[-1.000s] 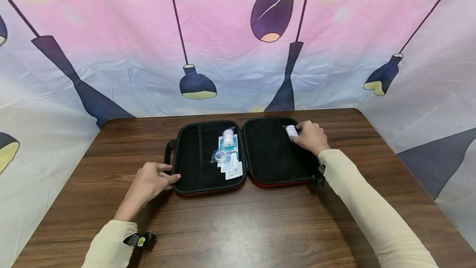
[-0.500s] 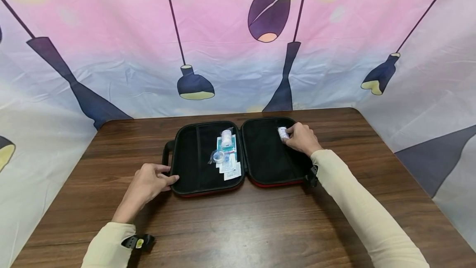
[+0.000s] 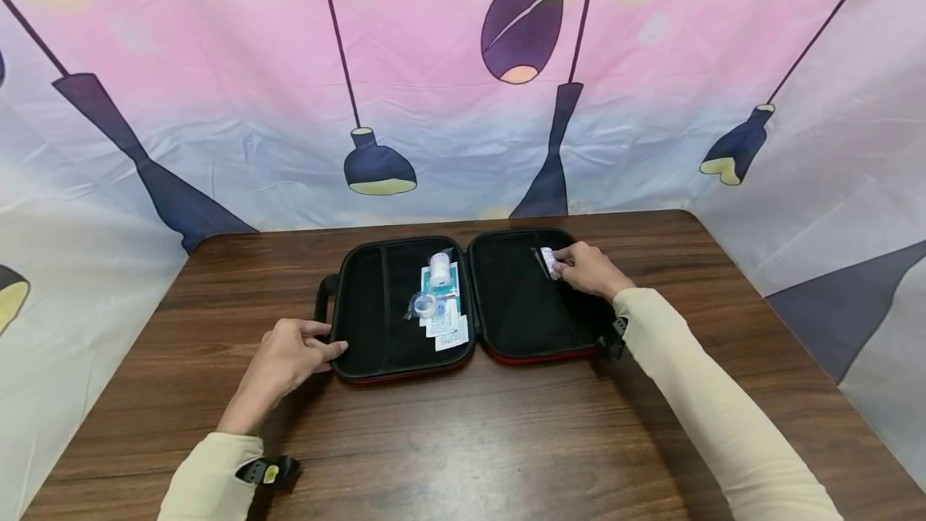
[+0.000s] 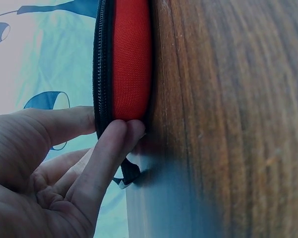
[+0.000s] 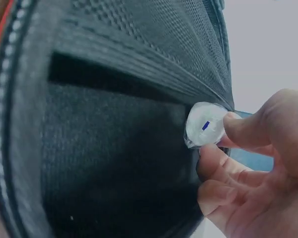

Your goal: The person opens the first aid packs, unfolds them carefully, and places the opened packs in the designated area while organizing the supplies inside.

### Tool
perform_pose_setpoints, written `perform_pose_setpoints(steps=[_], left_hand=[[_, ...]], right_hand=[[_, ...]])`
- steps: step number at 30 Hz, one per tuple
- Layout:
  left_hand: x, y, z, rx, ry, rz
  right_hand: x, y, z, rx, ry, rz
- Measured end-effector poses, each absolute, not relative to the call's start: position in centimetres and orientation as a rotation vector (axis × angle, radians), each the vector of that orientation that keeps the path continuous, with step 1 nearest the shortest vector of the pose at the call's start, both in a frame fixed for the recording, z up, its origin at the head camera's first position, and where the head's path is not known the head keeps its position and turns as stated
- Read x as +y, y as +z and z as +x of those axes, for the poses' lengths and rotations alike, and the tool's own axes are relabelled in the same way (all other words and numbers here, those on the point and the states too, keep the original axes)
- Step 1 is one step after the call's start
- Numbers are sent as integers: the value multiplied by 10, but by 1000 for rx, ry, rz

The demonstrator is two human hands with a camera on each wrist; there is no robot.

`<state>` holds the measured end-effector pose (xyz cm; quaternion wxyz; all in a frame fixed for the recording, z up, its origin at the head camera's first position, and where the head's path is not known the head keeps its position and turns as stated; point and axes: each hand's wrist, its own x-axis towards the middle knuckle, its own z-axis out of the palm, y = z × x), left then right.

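A black-lined zip case (image 3: 362,304) with red outer sides lies unfolded on the table. My left hand (image 3: 289,354) pinches its left edge near the handle; in the left wrist view, thumb and fingers meet at the zipped red side (image 4: 131,64). Inside the case's right half, my right hand (image 3: 589,270) holds a white bandage roll (image 3: 550,262) in clear wrapping by its side. Seen from the right wrist, the round end of the roll (image 5: 203,124) sits right at the edge of a mesh pocket (image 5: 159,44), between thumb and fingertips.
In the case's left half lie another wrapped white roll (image 3: 440,269), a small bagged tape roll (image 3: 424,306) and several flat white and teal packets (image 3: 452,334). A black handle (image 3: 323,300) sticks out on the left. A printed cloth (image 3: 448,79) hangs behind the table (image 3: 463,441).
My right hand has moved left with the bandage roll, further over the right half, then tilted it at the pocket's edge. The left hand keeps its grip on the case.
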<state>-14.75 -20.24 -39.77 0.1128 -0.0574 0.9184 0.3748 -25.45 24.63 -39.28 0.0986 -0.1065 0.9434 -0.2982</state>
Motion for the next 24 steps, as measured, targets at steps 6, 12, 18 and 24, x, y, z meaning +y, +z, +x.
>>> perform_pose_setpoints(steps=[6,12,18,24], left_hand=[[-203,-398,-147,2702,1099,-167],[-203,-398,-147,2691,1121,-166],[-204,-397,-147,2687,1131,-161],[-203,-397,-146,2685,1128,-161]], right_hand=[[243,-397,-254,2773,-948,-310],[247,-401,-253,2738,-1082,-309],[242,-402,-254,2745,-1109,-330],[243,-400,-253,2765,-1100,-317]])
